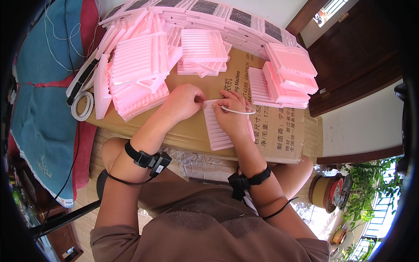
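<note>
1. Cardboard box (183, 135) = worktop, flat side up, dark print on its R part; pale floor (94, 161) shows past its edges. Clock = whole view, 12 at far side.
2. Pink tray (214, 133), ridged, lies nr the centre of view, by the box's near edge, long sides running approx. 12 to 6.
3. L hand (185, 101): thumb + fingers drawn in narrow at the tray's 11 o'c corner; can't tell if they grip it.
4. R hand (234, 114): over the tray's 1 o'c part, palm down, fingers a bit apart, bent; can't tell if anything's held under them.
5. Thin white loop (245, 113) crosses the back of that hand; can't tell if worn or held.
6. Left stack (139, 61), approx. 10–11 o'c: pink trays, biggest heap, untidy, some tilted.
7. Middle stack (203, 46), 12 o'c: smaller, trays askew.
8. Right stack (290, 72), approx. 2 o'c: more pink trays, overlapping unevenly.
9. Back row (240, 18), 11 to 1 o'c along the far edge: pink trays piled up, top ones w/ dark contents.
10. Tape roll (88, 105), white, 9 o'c, nr the box's left edge; blue cloth (39, 131) w/ red border beyond it.
11. Dark door (366, 52) at 2 o'c; green plants (371, 192) btwn 3 & 4.
</note>
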A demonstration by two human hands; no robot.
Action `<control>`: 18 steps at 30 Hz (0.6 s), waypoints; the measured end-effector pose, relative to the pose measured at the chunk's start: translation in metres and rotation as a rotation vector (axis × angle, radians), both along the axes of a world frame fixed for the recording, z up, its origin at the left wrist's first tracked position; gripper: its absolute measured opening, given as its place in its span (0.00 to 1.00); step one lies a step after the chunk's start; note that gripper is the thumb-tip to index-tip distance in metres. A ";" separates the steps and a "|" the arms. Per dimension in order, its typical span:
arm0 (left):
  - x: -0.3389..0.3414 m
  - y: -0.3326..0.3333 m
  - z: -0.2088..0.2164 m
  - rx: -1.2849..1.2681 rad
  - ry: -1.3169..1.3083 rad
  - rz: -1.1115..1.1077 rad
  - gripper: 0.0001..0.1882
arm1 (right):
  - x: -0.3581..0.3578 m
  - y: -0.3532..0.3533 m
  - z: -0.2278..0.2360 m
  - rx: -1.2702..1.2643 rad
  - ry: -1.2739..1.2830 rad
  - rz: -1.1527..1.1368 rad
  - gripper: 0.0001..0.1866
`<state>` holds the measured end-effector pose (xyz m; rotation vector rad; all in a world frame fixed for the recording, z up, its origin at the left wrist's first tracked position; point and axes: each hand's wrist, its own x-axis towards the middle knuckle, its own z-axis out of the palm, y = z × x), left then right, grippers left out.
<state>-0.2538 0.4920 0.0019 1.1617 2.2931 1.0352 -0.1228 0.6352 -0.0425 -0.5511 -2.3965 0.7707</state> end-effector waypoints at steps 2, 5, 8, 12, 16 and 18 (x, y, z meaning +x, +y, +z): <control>0.001 0.001 0.000 0.004 0.014 0.007 0.10 | 0.000 0.000 0.000 0.016 -0.007 -0.001 0.02; 0.004 0.002 -0.003 0.015 0.036 0.038 0.09 | 0.000 0.000 0.001 0.035 -0.026 0.001 0.03; 0.008 0.005 -0.007 0.041 0.079 0.060 0.08 | 0.001 0.000 0.003 0.049 -0.028 0.004 0.04; 0.010 0.007 -0.010 0.045 0.117 0.071 0.08 | 0.005 0.000 0.006 0.082 -0.008 0.032 0.05; 0.010 0.007 -0.012 0.051 0.122 0.067 0.08 | 0.014 0.012 0.014 0.105 0.138 0.130 0.05; 0.010 0.007 -0.012 0.057 0.119 0.067 0.09 | 0.019 0.028 0.022 -0.046 0.133 0.266 0.07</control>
